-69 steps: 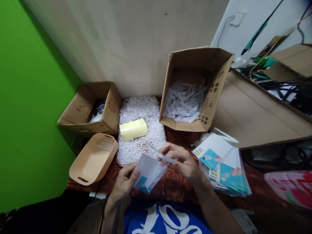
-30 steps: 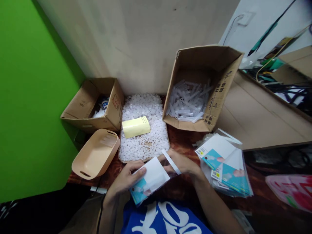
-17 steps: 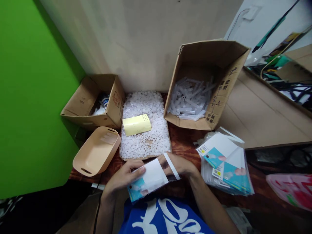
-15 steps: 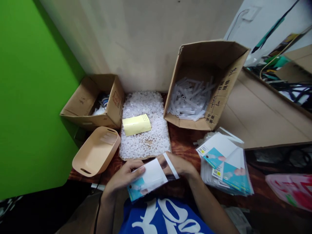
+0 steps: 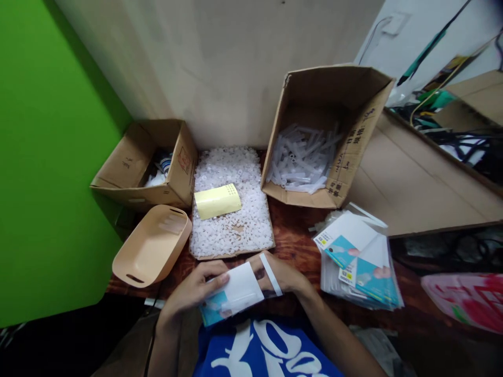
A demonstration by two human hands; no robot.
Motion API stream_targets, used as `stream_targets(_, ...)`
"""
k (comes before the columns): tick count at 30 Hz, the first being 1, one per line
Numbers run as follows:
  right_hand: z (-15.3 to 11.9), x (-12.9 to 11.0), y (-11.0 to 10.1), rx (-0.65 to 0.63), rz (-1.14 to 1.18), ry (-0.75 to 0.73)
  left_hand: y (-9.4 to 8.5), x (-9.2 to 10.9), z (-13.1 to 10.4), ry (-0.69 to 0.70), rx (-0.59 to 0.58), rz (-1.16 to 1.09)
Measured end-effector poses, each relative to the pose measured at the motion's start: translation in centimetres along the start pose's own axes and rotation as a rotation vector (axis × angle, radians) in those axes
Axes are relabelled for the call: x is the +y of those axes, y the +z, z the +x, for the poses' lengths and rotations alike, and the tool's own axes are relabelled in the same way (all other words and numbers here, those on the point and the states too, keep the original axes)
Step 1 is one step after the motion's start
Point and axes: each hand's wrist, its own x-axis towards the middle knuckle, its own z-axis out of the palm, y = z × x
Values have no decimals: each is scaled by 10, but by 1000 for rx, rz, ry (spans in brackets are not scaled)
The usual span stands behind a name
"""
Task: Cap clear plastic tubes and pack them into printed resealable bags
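A clear plastic bag with a white and teal printed card inside is held low in front of my blue shirt. My left hand grips its left part, the thumb lying across the card and the other fingers behind it. At the bag's right end, by a white strip, my right hand is closed on the clear flap. Some of its fingers show through the plastic; their tips are hidden. Just beyond both hands lies a cardboard tray of small white plastic pieces, with a yellow sheet on top.
A peach plastic basket and a small cardboard box stand at left. A larger tilted box holds translucent tubes. On the right lies a stack of bagged cards. A green panel borders the left side.
The view has shifted slightly, so everything sits a little further left. Both hands keep hold of the bag in nearly the same pose.
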Motion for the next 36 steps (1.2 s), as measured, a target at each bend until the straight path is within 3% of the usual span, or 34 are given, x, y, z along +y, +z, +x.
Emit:
stream_targets(5, -5, 5, 3, 95, -165, -117, -1, 3, -2, -72, -50, -41)
stream_targets(11, -10, -7, 6, 240, -66, -220, 3, 1, -5, -191, -21, -203)
stream_targets(13, -11, -8, 5, 361, -18, -253, 2, -1, -8, -197, 15, -235)
stream_targets(17, -15, -3, 0, 773, 252, -273, -4, -4, -16, -200, 144, -233)
stream_targets(19, -16, 1, -1, 850, 412, -221, -6, -6, -19, -225, 186, -233)
stream_targets(26, -2, 7, 13, 835, 383, -212, 9, -4, -3, -215, 305, -301)
stream_targets(31, -9, -3, 10, 547, 43, -207, 16, -6, 6, -188, 308, -269)
stream_targets(36, -15, -7, 1, 368, 33, -146, 15, -6, 7, -189, 304, -240)
